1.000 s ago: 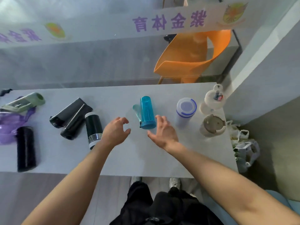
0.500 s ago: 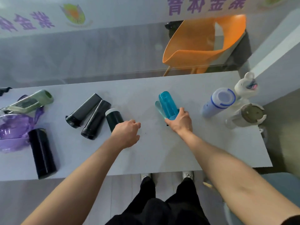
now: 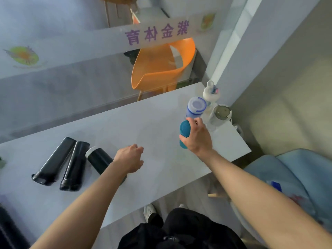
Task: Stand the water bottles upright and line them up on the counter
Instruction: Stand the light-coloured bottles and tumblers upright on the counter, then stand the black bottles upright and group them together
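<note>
My right hand (image 3: 197, 137) grips the teal bottle (image 3: 184, 131) and holds it upright near the counter's right end, beside the standing white bottle with a blue ring (image 3: 195, 107). Behind that one stand a white bottle with a small cap (image 3: 211, 92) and a grey-lidded cup (image 3: 221, 115). My left hand (image 3: 130, 158) hovers loosely curled over the counter (image 3: 143, 123), holding nothing. Just left of it a dark green bottle with a white cap (image 3: 98, 158) lies on its side. Two black bottles (image 3: 53, 161) (image 3: 74, 168) lie side by side further left.
An orange chair (image 3: 161, 67) stands behind the glass partition beyond the counter. A wall corner (image 3: 233, 51) closes off the counter's right end. A light blue seat (image 3: 296, 177) sits to the right of my legs. Another black bottle (image 3: 9, 229) shows at the lower left edge.
My right hand closed on the teal bottle, lifted it off its side and carried it right to the standing bottles. My left hand stayed near the green bottle. My view swung right.
</note>
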